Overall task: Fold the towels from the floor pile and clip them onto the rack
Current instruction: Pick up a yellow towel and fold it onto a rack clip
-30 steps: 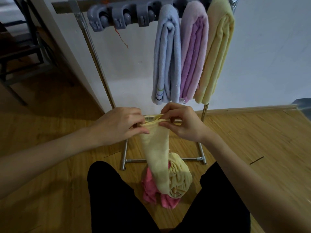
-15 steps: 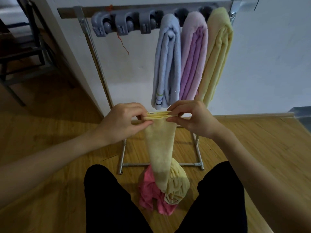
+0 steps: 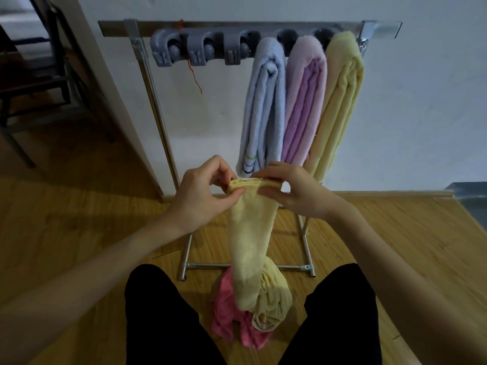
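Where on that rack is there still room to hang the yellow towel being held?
Three grey clips left of the blue towel hang bare. The right half is crowded: blue, purple towel and yellow towel side by side.

We see a wooden floor (image 3: pixel 79 233). On it lies a pink towel (image 3: pixel 226 320) with a yellow towel (image 3: pixel 274 299) bunched against it, just before the rack's (image 3: pixel 253 26) metal base, which stands by the wall.
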Available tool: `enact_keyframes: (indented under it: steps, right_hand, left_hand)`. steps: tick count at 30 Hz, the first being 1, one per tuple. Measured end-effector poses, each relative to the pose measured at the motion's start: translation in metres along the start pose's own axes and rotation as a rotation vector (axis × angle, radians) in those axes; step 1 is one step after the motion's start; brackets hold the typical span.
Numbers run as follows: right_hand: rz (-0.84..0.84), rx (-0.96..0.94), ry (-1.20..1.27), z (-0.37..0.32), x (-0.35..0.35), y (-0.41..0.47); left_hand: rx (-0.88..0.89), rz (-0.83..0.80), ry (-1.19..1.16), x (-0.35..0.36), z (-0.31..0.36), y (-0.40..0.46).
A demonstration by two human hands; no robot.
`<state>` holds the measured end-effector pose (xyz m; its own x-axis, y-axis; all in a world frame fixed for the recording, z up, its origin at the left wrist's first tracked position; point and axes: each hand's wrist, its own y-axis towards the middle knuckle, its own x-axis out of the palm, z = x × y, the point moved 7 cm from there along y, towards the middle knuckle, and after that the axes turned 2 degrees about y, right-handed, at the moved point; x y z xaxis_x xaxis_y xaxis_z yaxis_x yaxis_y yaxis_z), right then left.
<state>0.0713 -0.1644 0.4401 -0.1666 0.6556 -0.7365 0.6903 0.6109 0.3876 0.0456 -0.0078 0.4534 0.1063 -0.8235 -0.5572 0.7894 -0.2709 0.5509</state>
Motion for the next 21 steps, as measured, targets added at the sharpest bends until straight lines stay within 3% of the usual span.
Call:
enact_keyframes:
  steps: [6,10,17,21]
  right_hand:
    - [-0.028,-0.001,0.066,-0.002,0.004,0.006]
    - [-0.025,0.123,0.225,-0.001,0.016,0.009]
    - [0.001,0.214,0.391,-0.006,0.027,0.009]
    - [0.070,0.249,0.495,-0.004,0.018,0.006]
  left_hand:
    - [-0.020,0.039,-0.039,-0.007,-0.002,-0.001]
    - [-0.155,0.055,-0.217,-0.007,-0.023,-0.016]
    - [-0.684,-0.281,-0.436,0.069,-0.120,-0.102]
    - [-0.740,-0.360,-0.355,0.110,-0.146,-0.131]
